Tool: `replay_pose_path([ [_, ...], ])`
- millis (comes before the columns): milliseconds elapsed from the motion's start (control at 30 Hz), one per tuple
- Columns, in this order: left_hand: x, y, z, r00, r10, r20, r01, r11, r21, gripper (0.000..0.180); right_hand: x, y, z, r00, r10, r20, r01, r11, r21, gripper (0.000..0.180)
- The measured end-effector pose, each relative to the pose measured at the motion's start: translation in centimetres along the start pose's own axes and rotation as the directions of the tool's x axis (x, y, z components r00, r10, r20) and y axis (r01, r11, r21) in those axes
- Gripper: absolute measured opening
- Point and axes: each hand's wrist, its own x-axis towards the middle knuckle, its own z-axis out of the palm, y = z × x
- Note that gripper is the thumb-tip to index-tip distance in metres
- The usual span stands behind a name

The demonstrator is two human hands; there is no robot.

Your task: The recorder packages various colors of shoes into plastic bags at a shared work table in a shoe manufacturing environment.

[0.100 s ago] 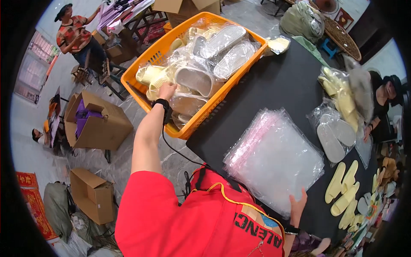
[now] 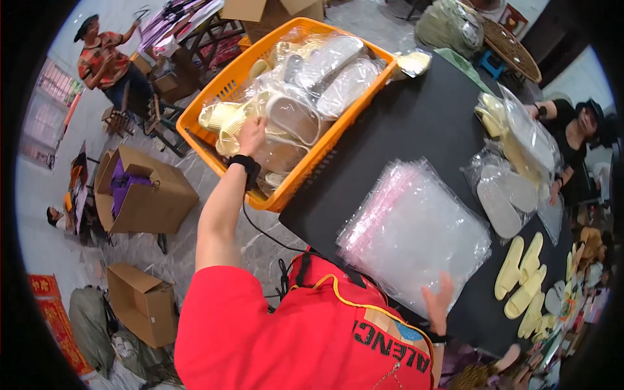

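Observation:
My left hand [image 2: 251,136] reaches into the orange crate [image 2: 308,179], its fingers curled against the clear wrapping of bagged yellow slippers [image 2: 224,116]. Grey slippers [image 2: 294,118] in clear bags lie just right of those fingers, with more wrapped pairs behind. My right hand [image 2: 439,300] holds nothing. Its fingers are spread over the near edge of a stack of clear plastic bags [image 2: 426,234] with pink strips along one side. The stack lies on the black tabletop [image 2: 403,133].
Loose yellow slippers [image 2: 520,279] lie on the table at right, near bagged grey slippers [image 2: 504,201]. Across it, a co-worker [image 2: 578,143] handles wrapped slippers. Cardboard boxes [image 2: 153,195] stand on the floor at left. A black cable [image 2: 270,233] hangs from my left wrist.
My right hand has shifted up and left over the bag stack. My left hand stays in the crate, nearly unmoved. The co-worker's wrapped slippers have moved to the left.

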Motion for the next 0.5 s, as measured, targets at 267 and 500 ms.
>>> replay_pose_path([
  [267,-3.1,15.6,-11.6,0.779,0.619,-0.094,-0.596,0.779,0.194,0.019,0.2,-4.9,5.9,0.963,-0.153,0.22,0.199,0.959,-0.203,0.068],
  [500,-10.3,28.0,-15.7,0.904,0.417,-0.096,-0.413,0.796,-0.443,0.022,-0.3,-2.9,7.0,0.971,-0.199,0.136,0.209,0.976,-0.064,0.067],
])
